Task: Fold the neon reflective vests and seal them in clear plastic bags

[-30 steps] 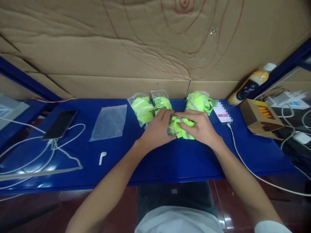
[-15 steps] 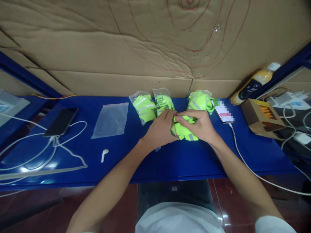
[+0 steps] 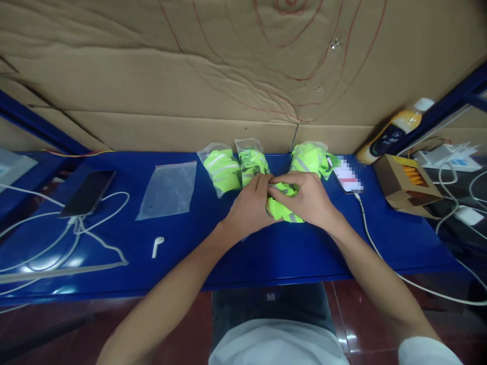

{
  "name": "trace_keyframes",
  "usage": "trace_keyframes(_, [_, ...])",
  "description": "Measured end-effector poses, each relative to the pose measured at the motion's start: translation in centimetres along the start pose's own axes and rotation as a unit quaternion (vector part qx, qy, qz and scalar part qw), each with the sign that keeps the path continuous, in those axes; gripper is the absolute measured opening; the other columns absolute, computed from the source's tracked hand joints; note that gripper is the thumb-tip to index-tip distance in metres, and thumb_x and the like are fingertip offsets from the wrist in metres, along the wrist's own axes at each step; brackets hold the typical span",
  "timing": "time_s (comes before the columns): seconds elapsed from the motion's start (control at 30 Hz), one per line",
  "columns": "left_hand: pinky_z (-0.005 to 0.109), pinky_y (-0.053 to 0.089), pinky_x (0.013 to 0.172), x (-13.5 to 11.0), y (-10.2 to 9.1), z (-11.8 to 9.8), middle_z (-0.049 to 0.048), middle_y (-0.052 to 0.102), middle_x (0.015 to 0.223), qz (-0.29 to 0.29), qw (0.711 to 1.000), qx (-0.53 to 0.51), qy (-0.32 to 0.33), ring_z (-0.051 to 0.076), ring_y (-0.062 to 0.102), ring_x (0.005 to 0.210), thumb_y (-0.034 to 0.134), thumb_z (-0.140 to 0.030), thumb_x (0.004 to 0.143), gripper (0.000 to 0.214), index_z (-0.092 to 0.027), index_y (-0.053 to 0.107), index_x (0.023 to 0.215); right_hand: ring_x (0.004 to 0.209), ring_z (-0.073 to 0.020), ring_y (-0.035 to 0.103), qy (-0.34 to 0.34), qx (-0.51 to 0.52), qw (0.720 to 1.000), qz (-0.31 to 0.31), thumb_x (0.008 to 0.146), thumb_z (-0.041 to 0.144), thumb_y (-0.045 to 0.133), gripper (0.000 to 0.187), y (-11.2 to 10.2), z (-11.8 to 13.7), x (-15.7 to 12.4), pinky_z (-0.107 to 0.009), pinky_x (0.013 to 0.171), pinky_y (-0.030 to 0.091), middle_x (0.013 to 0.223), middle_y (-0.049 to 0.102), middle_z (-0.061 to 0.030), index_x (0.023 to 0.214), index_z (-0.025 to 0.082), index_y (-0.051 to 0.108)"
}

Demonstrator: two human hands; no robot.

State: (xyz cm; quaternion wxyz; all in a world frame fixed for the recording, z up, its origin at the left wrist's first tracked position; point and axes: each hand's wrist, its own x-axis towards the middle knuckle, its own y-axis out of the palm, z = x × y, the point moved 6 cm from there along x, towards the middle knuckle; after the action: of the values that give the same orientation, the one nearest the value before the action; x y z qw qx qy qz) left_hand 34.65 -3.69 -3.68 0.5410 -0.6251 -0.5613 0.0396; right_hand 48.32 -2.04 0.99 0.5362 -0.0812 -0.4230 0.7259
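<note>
A bundled neon-yellow reflective vest with grey strips is held between both hands above the blue shelf. My left hand closes round its left end, hiding that part; a scrap of clear plastic shows under this hand. My right hand grips the bundle from the right, its thumb pressed along the top. Just behind the hands lie three bagged vests: the left bag, the middle bag and the right bag. To the left, a flat zip bag rests on the shelf.
A dark phone with white cables and a white earbud lie at left. On the right are another phone on a cable, a leaning juice bottle and an open cardboard box. Cardboard stands behind the shelf.
The view has turned slightly, so everything sits a little further left. Both hands keep hold of the vest, with only a small shift of the fingers.
</note>
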Motion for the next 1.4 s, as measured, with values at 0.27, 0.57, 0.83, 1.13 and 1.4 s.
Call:
trace_keyframes(0.27, [0.047, 0.061, 0.093, 0.5, -1.7, 0.4, 0.0137, 0.067, 0.119, -0.022, 1.0, -0.006, -0.014, 0.036, 0.07, 0.113, 0.096, -0.035, 0.061, 0.083, -0.018, 0.05, 0.127, 0.128, -0.0316, 0.067, -0.114, 0.072, 0.982, 0.129, 0.079, 0.045, 0.091, 0.076, -2.5, 0.8, -1.6, -0.043, 0.109, 0.054, 0.144, 0.066, -0.0115, 0.145, 0.025, 0.059])
trace_keyframes(0.57, [0.052, 0.061, 0.1, 0.2, -1.2, -0.4, 0.016, 0.067, 0.122, -0.026, 0.996, 0.077, 0.03, 0.038, 0.067, 0.119, 0.087, -0.021, 0.069, 0.067, -0.017, 0.051, 0.126, 0.095, -0.0237, 0.073, -0.096, 0.09, 0.991, 0.02, 0.084, 0.027, 0.086, 0.022, -0.7, -0.6, 0.4, -0.037, 0.084, 0.056, 0.106, 0.078, -0.0078, 0.103, 0.019, 0.077])
trace_keyframes(0.83, [0.053, 0.06, 0.098, 0.1, -1.4, 0.2, 0.0145, 0.066, 0.118, -0.06, 0.996, 0.052, 0.033, 0.037, 0.069, 0.115, 0.086, -0.034, 0.076, 0.069, -0.019, 0.045, 0.129, 0.091, -0.0203, 0.065, -0.098, 0.113, 0.98, 0.132, 0.084, 0.035, 0.085, 0.019, 0.2, 0.0, 1.3, -0.035, 0.082, 0.051, 0.101, 0.067, -0.0059, 0.09, 0.018, 0.076])
trace_keyframes(1.13, [0.059, 0.048, 0.117, 0.6, -3.3, -0.1, 0.0208, 0.05, 0.153, 0.01, 0.999, -0.027, 0.02, 0.041, 0.054, 0.139, 0.1, -0.046, 0.065, 0.131, -0.023, 0.016, 0.163, 0.093, -0.0197, 0.067, -0.059, 0.201, 0.977, 0.03, 0.081, 0.028, 0.085, 0.014, 0.0, -2.2, 1.2, -0.034, 0.084, 0.053, 0.101, 0.07, -0.0041, 0.091, 0.021, 0.078])
trace_keyframes(1.4, [0.054, 0.056, 0.102, 1.0, -2.8, 1.3, 0.0133, 0.068, 0.119, 0.093, 0.995, 0.033, -0.029, 0.039, 0.067, 0.116, 0.091, -0.027, 0.068, 0.068, -0.019, 0.053, 0.123, 0.096, -0.0201, 0.07, -0.109, 0.197, 0.974, 0.028, 0.083, 0.027, 0.085, 0.016, -0.7, -2.2, 1.0, -0.035, 0.087, 0.055, 0.107, 0.074, -0.0057, 0.097, 0.021, 0.08])
